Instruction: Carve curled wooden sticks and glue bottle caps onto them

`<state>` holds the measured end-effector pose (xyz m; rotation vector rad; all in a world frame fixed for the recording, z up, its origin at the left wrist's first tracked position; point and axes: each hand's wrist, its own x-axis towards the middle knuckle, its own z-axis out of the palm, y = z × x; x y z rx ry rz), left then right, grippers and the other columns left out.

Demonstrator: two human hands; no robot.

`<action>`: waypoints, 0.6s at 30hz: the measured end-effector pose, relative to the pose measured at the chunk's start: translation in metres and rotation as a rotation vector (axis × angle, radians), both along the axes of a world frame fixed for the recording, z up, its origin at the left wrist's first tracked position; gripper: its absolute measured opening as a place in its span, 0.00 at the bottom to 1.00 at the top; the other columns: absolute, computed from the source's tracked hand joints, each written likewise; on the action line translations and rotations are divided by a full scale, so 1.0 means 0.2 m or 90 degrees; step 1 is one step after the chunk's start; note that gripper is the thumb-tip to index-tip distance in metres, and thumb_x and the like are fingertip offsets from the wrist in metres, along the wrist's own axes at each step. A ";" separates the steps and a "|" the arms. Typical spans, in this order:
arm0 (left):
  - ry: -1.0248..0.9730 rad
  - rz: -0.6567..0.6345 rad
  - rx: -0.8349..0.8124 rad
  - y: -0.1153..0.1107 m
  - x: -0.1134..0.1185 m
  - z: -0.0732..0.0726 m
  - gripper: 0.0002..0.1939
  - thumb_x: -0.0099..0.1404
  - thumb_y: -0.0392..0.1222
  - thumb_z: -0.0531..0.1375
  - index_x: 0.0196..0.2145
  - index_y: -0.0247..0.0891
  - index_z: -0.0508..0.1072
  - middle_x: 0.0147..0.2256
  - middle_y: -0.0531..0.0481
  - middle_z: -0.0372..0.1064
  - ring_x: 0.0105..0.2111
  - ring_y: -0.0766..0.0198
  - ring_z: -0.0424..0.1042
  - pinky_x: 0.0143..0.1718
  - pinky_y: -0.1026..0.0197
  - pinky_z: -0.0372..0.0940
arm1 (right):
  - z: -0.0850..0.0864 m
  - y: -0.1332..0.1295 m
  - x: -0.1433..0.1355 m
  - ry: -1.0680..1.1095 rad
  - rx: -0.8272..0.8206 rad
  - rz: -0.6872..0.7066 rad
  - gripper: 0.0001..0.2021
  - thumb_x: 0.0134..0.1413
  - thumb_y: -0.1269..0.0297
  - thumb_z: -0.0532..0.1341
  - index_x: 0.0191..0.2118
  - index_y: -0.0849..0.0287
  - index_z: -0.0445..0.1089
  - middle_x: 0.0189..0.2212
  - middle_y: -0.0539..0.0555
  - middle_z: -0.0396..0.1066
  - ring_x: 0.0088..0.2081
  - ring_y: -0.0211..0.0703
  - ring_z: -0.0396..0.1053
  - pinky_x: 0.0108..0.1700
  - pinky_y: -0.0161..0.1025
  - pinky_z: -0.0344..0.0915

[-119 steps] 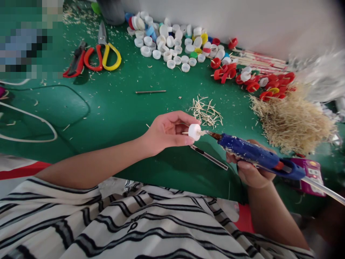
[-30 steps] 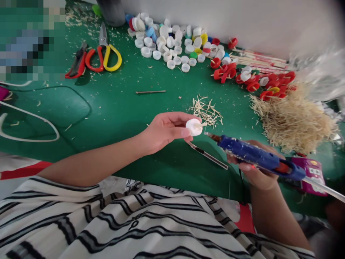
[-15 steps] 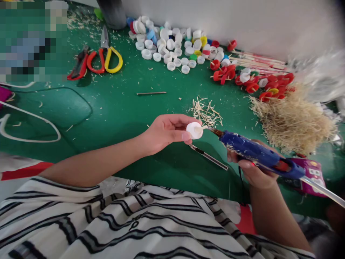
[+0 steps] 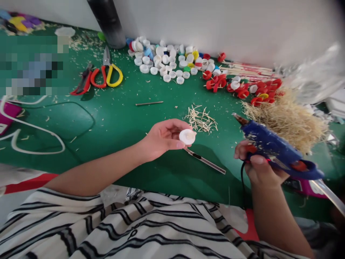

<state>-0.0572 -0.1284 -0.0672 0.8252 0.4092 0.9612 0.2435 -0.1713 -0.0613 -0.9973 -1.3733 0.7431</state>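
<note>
My left hand [image 4: 164, 140] pinches a white bottle cap [image 4: 187, 137] between thumb and fingers, with a pale blob on its face. My right hand [image 4: 260, 167] is wrapped round the handle of a blue hot glue gun [image 4: 272, 145], a clear glue stick [image 4: 327, 192] poking out of its back. The gun's brown-stained nozzle points up and left, apart from the cap. Just below the left fingers lies a craft knife [image 4: 206, 161]. A small heap of thin pale fibres [image 4: 202, 118] is on the green table [image 4: 113, 118] beyond the cap.
Many bottle caps [image 4: 164, 59] lie along the back, with red caps on sticks [image 4: 242, 90] to their right. A large fibre pile [image 4: 291, 118] is behind the gun. Scissors [image 4: 107, 70], pliers [image 4: 84, 81], a thin metal rod [image 4: 149, 103] and a dark bottle [image 4: 107, 23] are further back.
The glue gun has moved right, its nozzle now away from the cap it was touching or nearly touching. My left hand still holds the cap. The view has tilted up slightly.
</note>
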 end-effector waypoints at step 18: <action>0.274 0.091 0.164 0.68 0.33 0.23 0.21 0.50 0.25 0.73 0.42 0.37 0.81 0.40 0.52 0.79 0.44 0.62 0.79 0.50 0.57 0.75 | 0.10 0.07 0.10 0.156 0.141 -0.152 0.07 0.58 0.56 0.76 0.37 0.50 0.82 0.36 0.51 0.79 0.21 0.37 0.64 0.20 0.43 0.64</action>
